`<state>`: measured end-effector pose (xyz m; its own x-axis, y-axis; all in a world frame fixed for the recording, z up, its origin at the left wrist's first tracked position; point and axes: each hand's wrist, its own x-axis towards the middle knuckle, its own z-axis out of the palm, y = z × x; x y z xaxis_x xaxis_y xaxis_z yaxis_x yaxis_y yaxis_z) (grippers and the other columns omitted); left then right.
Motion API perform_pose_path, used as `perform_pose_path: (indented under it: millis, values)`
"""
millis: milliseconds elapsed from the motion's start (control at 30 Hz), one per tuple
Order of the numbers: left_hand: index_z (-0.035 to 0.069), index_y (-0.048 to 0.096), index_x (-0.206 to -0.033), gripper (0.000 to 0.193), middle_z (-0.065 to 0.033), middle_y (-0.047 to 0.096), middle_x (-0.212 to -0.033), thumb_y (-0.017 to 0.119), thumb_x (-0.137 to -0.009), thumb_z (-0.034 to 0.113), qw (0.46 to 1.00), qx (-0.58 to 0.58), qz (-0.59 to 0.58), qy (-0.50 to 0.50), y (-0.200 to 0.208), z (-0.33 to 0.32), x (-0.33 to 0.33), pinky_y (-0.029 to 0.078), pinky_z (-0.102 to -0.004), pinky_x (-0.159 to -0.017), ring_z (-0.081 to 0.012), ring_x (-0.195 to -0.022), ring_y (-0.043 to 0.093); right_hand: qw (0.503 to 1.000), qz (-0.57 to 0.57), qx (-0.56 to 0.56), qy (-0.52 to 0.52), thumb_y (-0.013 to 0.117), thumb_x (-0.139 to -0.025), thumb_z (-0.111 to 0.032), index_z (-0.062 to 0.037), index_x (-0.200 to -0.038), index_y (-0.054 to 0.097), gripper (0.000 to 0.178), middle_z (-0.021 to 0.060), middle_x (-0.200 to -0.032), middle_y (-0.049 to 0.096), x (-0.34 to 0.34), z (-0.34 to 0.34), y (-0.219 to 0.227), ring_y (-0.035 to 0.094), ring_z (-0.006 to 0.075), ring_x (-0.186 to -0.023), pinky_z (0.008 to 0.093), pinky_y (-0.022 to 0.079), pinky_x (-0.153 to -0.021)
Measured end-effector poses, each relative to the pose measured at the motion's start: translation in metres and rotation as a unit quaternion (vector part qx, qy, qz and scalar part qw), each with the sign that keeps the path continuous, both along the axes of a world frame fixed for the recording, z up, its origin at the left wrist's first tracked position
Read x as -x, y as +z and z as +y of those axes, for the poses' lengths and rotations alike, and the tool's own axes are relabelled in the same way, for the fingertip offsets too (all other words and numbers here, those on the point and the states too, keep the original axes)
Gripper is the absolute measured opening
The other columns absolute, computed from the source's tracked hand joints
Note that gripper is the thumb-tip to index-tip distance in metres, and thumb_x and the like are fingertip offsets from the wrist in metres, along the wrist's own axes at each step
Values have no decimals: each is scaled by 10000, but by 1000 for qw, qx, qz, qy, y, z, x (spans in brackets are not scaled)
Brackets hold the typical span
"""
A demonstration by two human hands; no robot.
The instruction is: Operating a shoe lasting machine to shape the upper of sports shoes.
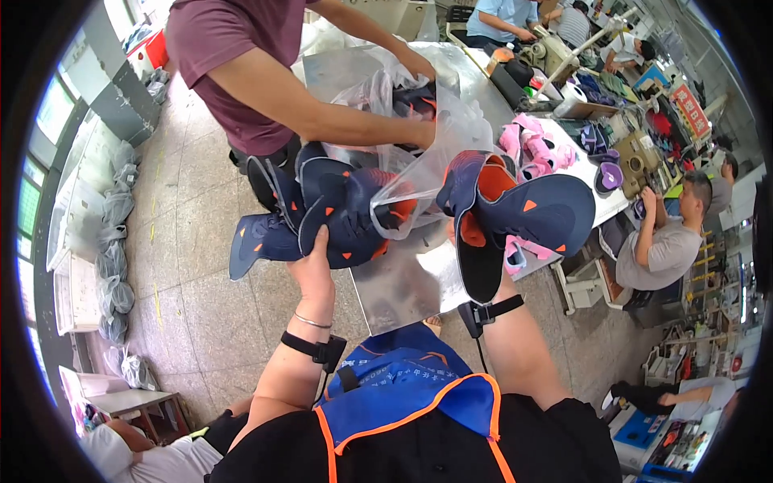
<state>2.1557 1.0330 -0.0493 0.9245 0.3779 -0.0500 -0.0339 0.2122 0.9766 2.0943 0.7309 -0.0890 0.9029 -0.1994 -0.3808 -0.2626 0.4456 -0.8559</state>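
Observation:
My left hand (312, 270) grips a bundle of navy shoe uppers (342, 213) with small orange triangles and orange lining, its thumb up against them. My right hand (505, 285) holds more navy shoe uppers (551, 205), with bright orange lining showing; most of its fingers are hidden behind them. Between the two bundles hangs a clear plastic bag (459, 125) with dark uppers inside. A co-worker in a maroon shirt (241, 76) has both hands at this bag. Part of the bag drapes over the left bundle.
Under the bag is a shiny metal-topped table (403, 282). Pink shoe parts (535, 149) lie on the white table to the right. Beyond, a seated person (668, 233) works among sewing machines. Wrapped bags (117, 258) line the left wall, and another person (153, 451) is at lower left.

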Motion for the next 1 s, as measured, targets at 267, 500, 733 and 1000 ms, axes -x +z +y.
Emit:
perform_pose_path:
  millis: [267, 500, 733, 1000]
  values:
    - [-55, 630, -1127, 359, -112, 642, -1153, 739, -801, 47, 996, 68, 18, 51, -17, -62, -44, 468, -314, -913, -189, -1005, 612, 996, 74, -41, 14, 492, -965, -369, -126, -1255, 553, 384, 38, -1157, 638, -2, -65, -48, 642, 174, -985, 345, 548, -800]
    - [14, 515, -1309, 402, -119, 607, -1253, 573, -946, 180, 878, 324, 185, -301, -39, -18, -96, 446, -455, -1012, -263, -1134, 588, 980, 94, -64, -163, 494, -961, -377, -138, -1253, 555, 382, 31, -1150, 642, 139, -262, -38, 644, 172, -980, 343, 549, -792]
    - [29, 514, -1302, 390, -129, 555, -1294, 528, -963, 219, 664, 282, 318, -615, -22, -332, -127, 437, -431, -1012, -275, -1159, 546, 872, 74, -64, -479, 497, -957, -385, -150, -1250, 557, 380, 25, -1142, 646, 333, -258, -60, 646, 170, -975, 340, 551, -784]
    - [58, 522, -1304, 406, -116, 571, -1245, 575, -942, 234, 625, 185, 348, -674, -45, -343, -274, 448, -400, -980, -245, -1115, 548, 576, 224, -65, -784, 449, -913, -299, -178, -1055, 565, 220, 4, -746, 610, 567, -221, -41, 559, 138, -562, 299, 438, -475]
